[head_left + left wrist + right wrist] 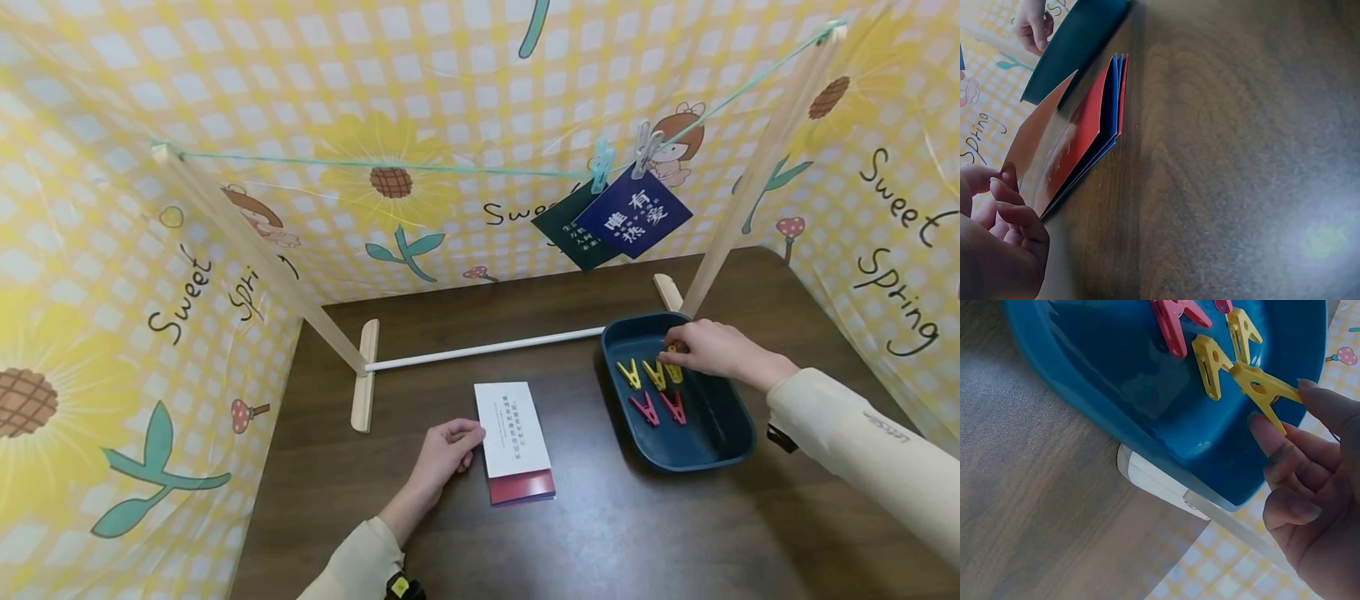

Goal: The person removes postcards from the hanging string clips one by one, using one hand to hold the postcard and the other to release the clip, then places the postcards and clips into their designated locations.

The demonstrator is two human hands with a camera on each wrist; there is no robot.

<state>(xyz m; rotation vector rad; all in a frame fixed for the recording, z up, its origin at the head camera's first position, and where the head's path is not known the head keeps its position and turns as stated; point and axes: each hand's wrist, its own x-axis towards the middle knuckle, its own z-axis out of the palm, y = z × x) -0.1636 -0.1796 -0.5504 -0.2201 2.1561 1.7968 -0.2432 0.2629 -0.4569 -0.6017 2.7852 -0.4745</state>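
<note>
In the head view my left hand (441, 457) pinches the left edge of a white card (512, 433) printed with dark characters. The left wrist view shows this card (1038, 128) tilted up, apart from the red card (1088, 119) and blue-edged cards below it. Over a dark blue tray (723, 437) is my right hand (712, 348). Its thumb and a finger pinch a yellow clothespin (1260, 387) by the handle ends, as the right wrist view shows. Other yellow clothespins (628, 375) and pink-red clothespins (645, 410) lie in the tray.
A green cord (450, 169) runs between two wooden posts (258, 258). From it hang a dark green card (573, 229) and a navy card (637, 212), held by pale clothespins (602, 165). A white rod (487, 348) joins the posts' feet behind the card stack.
</note>
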